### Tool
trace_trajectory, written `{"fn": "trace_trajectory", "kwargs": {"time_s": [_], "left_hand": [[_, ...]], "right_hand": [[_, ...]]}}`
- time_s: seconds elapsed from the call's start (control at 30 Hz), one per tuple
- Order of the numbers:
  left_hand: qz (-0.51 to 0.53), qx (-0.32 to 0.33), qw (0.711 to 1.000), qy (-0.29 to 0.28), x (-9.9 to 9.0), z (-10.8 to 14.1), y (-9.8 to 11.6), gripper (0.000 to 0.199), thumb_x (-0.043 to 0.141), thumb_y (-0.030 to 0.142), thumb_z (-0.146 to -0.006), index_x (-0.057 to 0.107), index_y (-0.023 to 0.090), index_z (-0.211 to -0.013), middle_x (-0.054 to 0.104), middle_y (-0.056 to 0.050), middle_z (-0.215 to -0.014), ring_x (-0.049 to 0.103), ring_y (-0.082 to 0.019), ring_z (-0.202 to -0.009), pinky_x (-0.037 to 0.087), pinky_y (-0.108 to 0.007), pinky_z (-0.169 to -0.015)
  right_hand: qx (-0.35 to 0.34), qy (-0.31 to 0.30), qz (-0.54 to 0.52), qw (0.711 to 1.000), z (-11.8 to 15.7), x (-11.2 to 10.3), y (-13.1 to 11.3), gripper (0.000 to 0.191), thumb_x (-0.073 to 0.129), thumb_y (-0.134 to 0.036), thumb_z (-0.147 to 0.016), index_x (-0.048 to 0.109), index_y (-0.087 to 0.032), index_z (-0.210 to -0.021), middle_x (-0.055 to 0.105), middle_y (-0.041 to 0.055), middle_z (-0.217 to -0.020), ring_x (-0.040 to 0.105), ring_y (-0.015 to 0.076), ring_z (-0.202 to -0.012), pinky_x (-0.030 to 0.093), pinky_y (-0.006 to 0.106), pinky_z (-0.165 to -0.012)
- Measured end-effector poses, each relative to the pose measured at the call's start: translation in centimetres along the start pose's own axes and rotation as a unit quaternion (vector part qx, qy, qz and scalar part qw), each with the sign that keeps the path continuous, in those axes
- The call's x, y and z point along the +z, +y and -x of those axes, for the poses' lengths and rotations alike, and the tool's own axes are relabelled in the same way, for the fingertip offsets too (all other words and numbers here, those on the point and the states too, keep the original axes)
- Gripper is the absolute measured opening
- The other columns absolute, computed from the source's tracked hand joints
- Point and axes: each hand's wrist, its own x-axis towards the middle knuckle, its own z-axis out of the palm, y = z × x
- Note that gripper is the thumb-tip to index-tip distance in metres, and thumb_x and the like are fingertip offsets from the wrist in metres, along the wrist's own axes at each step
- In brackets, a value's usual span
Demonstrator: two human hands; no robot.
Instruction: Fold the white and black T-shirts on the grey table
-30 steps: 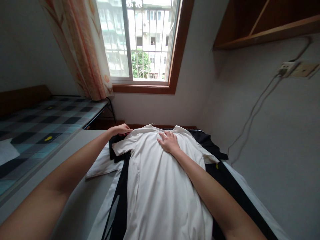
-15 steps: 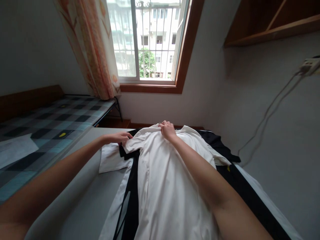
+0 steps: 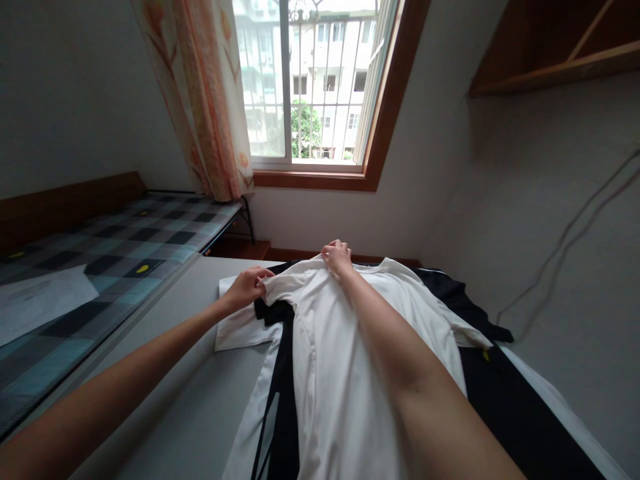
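A white T-shirt lies spread out with its collar toward the window. My left hand pinches the end of its left sleeve. Up at the collar, by the left shoulder, my right hand grips the T-shirt's fabric. My right forearm crosses over the body of the shirt and hides part of it. Beneath it is a black shirt, showing along both sides. Under that lies another white garment, whose sleeve sticks out at the left.
The clothes rest on a grey surface. To the left is a bed with a checked mattress, papers on it. A curtain hangs beside the barred window. A wooden shelf and a cable are at right.
My left hand has closed on the sleeve and lifted its end slightly. My right hand stays at the collar. The view has shifted a little to the left.
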Motion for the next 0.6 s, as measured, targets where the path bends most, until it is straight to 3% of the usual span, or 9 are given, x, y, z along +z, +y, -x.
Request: {"fn": "trace_trajectory", "kwargs": {"time_s": [0.1,0.17,0.23,0.3,0.4,0.47,0.6], "left_hand": [[-0.108,0.085,0.986,0.099,-1.0,0.6,-0.2,0.025,0.051,0.016,-0.080,0.072,0.024,-0.093,0.058,-0.005,-0.105,0.058,-0.017,-0.087,0.049,-0.031,-0.085],[-0.137,0.118,0.978,0.108,-1.3,0.8,-0.9,0.024,0.050,0.018,-0.083,0.072,0.024,-0.088,0.056,-0.006,-0.106,0.057,-0.018,-0.093,0.048,-0.033,-0.090],[-0.130,0.127,0.980,0.080,-1.1,0.9,-2.0,0.023,0.053,0.017,-0.079,0.072,0.024,-0.090,0.054,-0.006,-0.109,0.057,-0.019,-0.096,0.048,-0.034,-0.093],[-0.090,0.090,0.991,0.042,-0.6,0.7,-3.0,0.031,0.056,0.018,-0.074,0.071,0.023,-0.101,0.052,-0.007,-0.113,0.059,-0.018,-0.094,0.050,-0.034,-0.090],[-0.021,-0.025,0.999,0.026,-0.1,0.0,-3.9,0.038,0.054,0.027,-0.076,0.067,0.018,-0.111,0.056,-0.007,-0.107,0.063,-0.018,-0.087,0.053,-0.032,-0.083],[-0.016,-0.080,0.996,0.040,-0.1,-0.6,-4.1,0.035,0.051,0.033,-0.079,0.068,0.015,-0.104,0.060,-0.008,-0.098,0.063,-0.020,-0.089,0.052,-0.032,-0.083],[-0.019,-0.122,0.991,0.044,-0.1,-2.0,-4.4,0.035,0.061,0.039,-0.072,0.068,0.014,-0.095,0.066,-0.007,-0.090,0.064,-0.022,-0.085,0.050,-0.029,-0.076]], "right_hand": [[0.033,0.065,-0.011,0.997,-0.2,-0.2,-0.2,0.032,0.042,-0.036,-0.096,0.070,-0.027,-0.109,0.052,0.0121,-0.123,0.044,0.0274,-0.115,0.035,0.039,-0.094],[0.061,0.083,-0.012,0.995,-0.1,-0.1,-0.4,0.032,0.042,-0.035,-0.096,0.070,-0.026,-0.108,0.053,0.0123,-0.119,0.045,0.0277,-0.113,0.036,0.039,-0.093],[0.080,0.078,-0.005,0.994,0.1,0.1,-0.7,0.031,0.043,-0.033,-0.095,0.071,-0.026,-0.105,0.054,0.0124,-0.118,0.046,0.0281,-0.113,0.037,0.039,-0.092],[0.085,0.067,0.008,0.994,0.3,0.5,-1.1,0.029,0.044,-0.030,-0.094,0.070,-0.025,-0.107,0.053,0.0132,-0.121,0.045,0.0288,-0.114,0.037,0.040,-0.091],[0.073,0.063,0.029,0.995,0.9,0.9,-1.7,0.032,0.044,-0.026,-0.094,0.065,-0.024,-0.118,0.050,0.0154,-0.126,0.043,0.0298,-0.115,0.036,0.040,-0.091],[0.055,0.068,0.037,0.995,1.5,1.0,-2.0,0.035,0.043,-0.027,-0.094,0.060,-0.023,-0.124,0.047,0.0163,-0.129,0.042,0.0301,-0.116,0.035,0.041,-0.092],[-0.012,0.062,0.033,0.997,3.4,1.0,-2.5,0.034,0.044,-0.034,-0.095,0.060,-0.023,-0.124,0.048,0.0147,-0.130,0.042,0.0291,-0.115,0.034,0.041,-0.094]]}}
